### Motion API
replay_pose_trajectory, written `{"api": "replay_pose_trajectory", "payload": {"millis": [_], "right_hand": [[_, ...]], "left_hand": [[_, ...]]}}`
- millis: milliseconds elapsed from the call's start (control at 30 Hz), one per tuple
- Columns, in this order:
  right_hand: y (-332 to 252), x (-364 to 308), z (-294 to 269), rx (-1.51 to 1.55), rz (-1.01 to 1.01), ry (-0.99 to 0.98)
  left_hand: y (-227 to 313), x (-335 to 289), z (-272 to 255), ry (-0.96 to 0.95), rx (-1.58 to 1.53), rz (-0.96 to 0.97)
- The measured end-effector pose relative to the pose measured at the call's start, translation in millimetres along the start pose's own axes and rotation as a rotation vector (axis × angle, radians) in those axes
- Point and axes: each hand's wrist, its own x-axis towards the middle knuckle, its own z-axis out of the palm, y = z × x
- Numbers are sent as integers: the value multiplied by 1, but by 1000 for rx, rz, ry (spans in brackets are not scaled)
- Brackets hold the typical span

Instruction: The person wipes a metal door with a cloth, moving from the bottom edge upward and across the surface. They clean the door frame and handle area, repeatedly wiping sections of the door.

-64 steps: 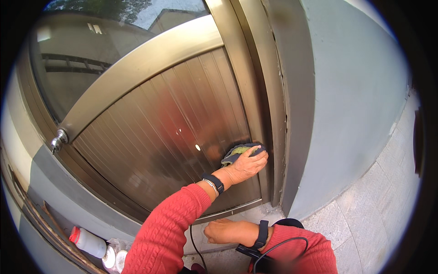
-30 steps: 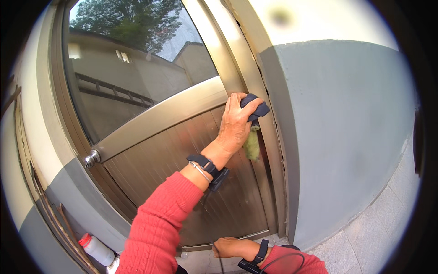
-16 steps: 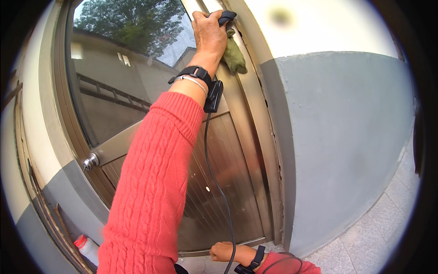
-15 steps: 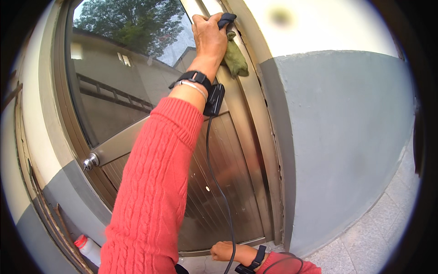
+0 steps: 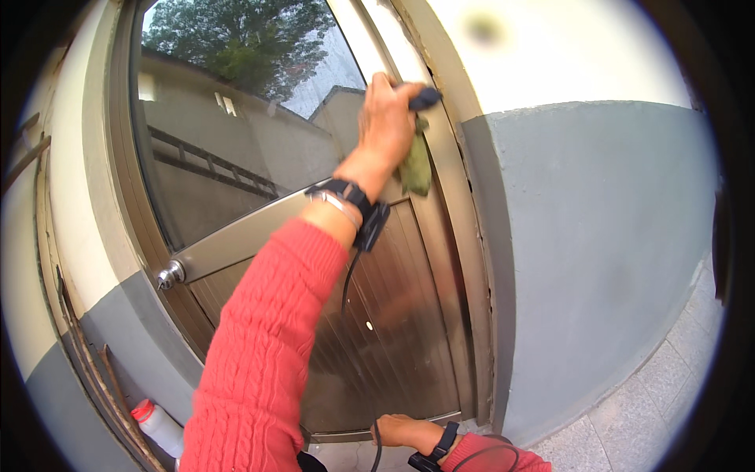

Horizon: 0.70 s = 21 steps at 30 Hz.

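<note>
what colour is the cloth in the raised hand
Olive green with a dark blue edge, clearest in the head view: cloth.

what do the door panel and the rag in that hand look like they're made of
The door panel looks like brushed metal, probably stainless steel: grey sheen, fine vertical ribs, a small bright glint. The rag in the left hand looks like soft woven or microfibre cloth, green with a dark edge: it droops limply and folds. Exact fibre can't be told.

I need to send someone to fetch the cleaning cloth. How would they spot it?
Find the metal door with the glass upper pane. On its right frame, level with the pane, the left hand presses a cloth. It is the only soft, olive-green thing there, hanging crumpled below the fingers.
</note>
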Motion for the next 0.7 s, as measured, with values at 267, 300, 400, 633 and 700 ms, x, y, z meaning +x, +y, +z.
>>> {"api": "replay_pose_trajectory", "payload": {"millis": [267, 300, 400, 633, 700], "right_hand": [[8, -2, -11, -48, 15, 4], [8, -3, -13, -67, 32, -24], [6, -7, -15, -40, 27, -22], [-1, -9, -17, -29, 48, -46], [0, -9, -15, -40, 34, -21]], "left_hand": [[-45, 98, -30, 192, 344, -84], [-51, 90, -28, 122, 332, -94], [-60, 59, -4, 55, 373, 158], [-31, -50, -2, -128, 313, 479], [-22, -79, -6, -242, 349, 605]]}}
